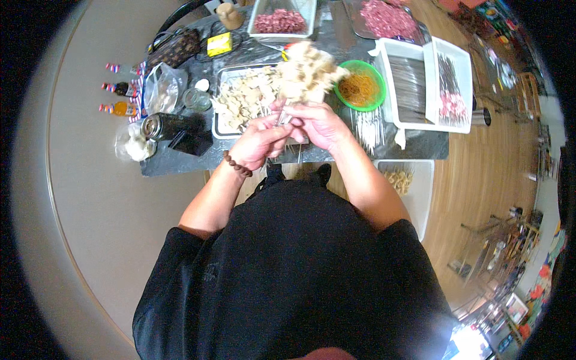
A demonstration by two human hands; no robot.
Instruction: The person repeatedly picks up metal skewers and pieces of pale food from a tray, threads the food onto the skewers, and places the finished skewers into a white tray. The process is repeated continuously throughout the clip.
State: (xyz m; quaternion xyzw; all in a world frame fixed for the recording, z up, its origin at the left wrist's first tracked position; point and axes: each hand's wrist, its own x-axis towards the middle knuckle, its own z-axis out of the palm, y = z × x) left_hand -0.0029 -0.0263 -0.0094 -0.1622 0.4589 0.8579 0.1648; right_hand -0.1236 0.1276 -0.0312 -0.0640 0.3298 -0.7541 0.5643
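Note:
Between both hands is a bundle of skewers (310, 74) threaded with pale, folded pieces of food, held upright with the food at the far end and slightly blurred. My left hand (265, 139), with a brown bead bracelet (236, 164) at the wrist, grips the sticks low down. The fingers of my right hand (321, 123) close around the sticks just below the food. Behind the hands, a dark-rimmed white tray (217, 123) holds more pale skewered pieces. To the right stands a green plastic bowl (382, 85) of thin orange-yellow strands that look like rubber bands.
Loose skewers (369, 128) lie below the bowl. White bins (388, 85) at right hold metal skewers and skewered meat. Farther back are a tub of diced meat (280, 21) and a meat tray (389, 20). A jar (155, 127), bottles (123, 109) and a plastic bag (166, 87) stand left.

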